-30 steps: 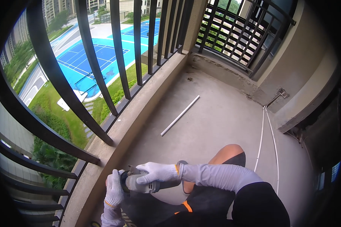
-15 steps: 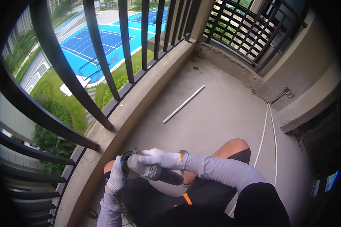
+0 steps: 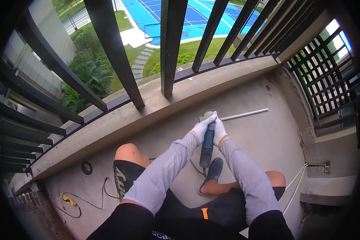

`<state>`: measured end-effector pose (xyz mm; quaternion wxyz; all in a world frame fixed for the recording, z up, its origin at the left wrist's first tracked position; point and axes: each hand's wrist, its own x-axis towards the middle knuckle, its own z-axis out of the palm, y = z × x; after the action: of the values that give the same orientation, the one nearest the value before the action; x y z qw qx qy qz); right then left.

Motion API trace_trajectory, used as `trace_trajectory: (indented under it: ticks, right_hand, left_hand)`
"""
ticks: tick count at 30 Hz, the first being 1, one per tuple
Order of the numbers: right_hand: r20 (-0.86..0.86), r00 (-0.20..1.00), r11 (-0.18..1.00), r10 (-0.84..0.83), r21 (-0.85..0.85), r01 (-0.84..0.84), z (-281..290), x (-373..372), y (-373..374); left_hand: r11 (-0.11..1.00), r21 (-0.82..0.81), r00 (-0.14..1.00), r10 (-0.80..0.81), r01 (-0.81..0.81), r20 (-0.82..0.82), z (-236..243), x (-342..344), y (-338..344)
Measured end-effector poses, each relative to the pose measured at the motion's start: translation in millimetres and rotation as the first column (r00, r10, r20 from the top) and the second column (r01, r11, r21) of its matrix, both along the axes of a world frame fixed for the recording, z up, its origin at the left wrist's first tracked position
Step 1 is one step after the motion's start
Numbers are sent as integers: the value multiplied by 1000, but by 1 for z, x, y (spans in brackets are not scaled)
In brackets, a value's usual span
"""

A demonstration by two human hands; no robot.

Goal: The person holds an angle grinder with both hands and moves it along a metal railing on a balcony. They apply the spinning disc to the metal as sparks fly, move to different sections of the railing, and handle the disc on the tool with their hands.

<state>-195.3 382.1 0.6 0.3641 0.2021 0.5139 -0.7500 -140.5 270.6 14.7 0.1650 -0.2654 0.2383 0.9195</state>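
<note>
Balcony floor (image 3: 252,148), bare concrete, below a dark railing (image 3: 173,48). My left hand (image 3: 202,129) and right hand (image 3: 219,133), both gloved: clasped about the head end of one blue-grey angle grinder (image 3: 207,147). Grinder: between them, long axis running back toward me. White pipe (image 3: 246,114), one: just beyond my right hand, the nearer, pointing rightward. Far left: round disc (image 3: 87,168), yellow connector (image 3: 69,199).

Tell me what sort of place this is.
Probably an unfinished balcony above ground level: a dark railing, a bare concrete floor, and blue courts seen below through the bars.
</note>
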Motion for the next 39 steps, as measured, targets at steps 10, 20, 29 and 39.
trace_trajectory:
  ticks: [10,20,29,39]
  right_hand:
    - [118,808,817,577,-66,-573,-53,98,-196]
    - [122,968,970,-217,-85,228,-48,11,-127]
    - [43,656,658,753,-39,-752,-1,114,-252]
    - [-125,628,640,768,195,-743,174,43,-76]
  left_hand:
    - [486,-314,427,872,-815,241,-81,113,-113]
    - [975,62,965,221,-214,-145,-41,16,-90]
    - [296,-327,217,942,-897,257,-37,133,-153]
    - [916,-146,879,301,-374,-369,74,145,-137]
